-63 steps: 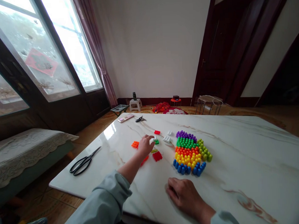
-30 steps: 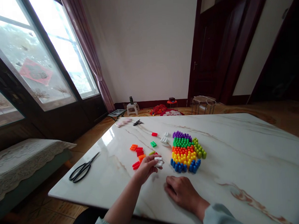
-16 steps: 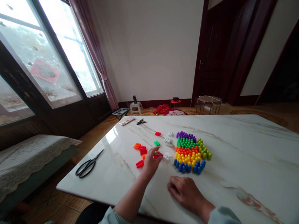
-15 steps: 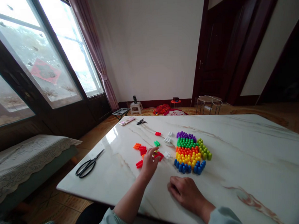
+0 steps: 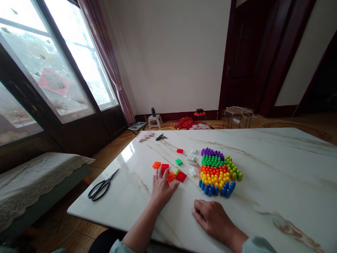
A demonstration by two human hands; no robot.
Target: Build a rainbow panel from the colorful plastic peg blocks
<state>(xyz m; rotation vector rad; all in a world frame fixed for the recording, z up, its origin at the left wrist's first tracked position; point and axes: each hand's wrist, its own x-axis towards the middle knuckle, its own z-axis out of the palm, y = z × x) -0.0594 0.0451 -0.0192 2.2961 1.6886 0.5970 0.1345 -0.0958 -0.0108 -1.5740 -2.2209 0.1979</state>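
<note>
My left hand (image 5: 163, 188) is open, fingers spread, over a loose group of small plastic pieces. Its fingertips are at a red piece (image 5: 164, 167) and an orange piece (image 5: 171, 176), and partly hide what lies below. Just right of it lie a dark red piece (image 5: 181, 176) and a small yellow-green one. My right hand (image 5: 212, 217) rests on the table in a loose fist, and nothing shows in it. Beyond it stands a block of round-topped plastic pieces (image 5: 214, 170) in rows of purple, green, orange, yellow and blue, with olive green along the right side.
White pieces (image 5: 191, 157) lie left of the colored block, near a green piece (image 5: 179, 162) and a red one (image 5: 179, 151). Black-handled scissors (image 5: 103, 186) lie on the left of the marble-patterned table (image 5: 269, 167). Small dark pliers or clippers (image 5: 160, 136) are at the far edge.
My left hand has moved slightly left and down, its fingers spreading over the red and orange pieces. The right hand stays in place. The view has shifted a little.
</note>
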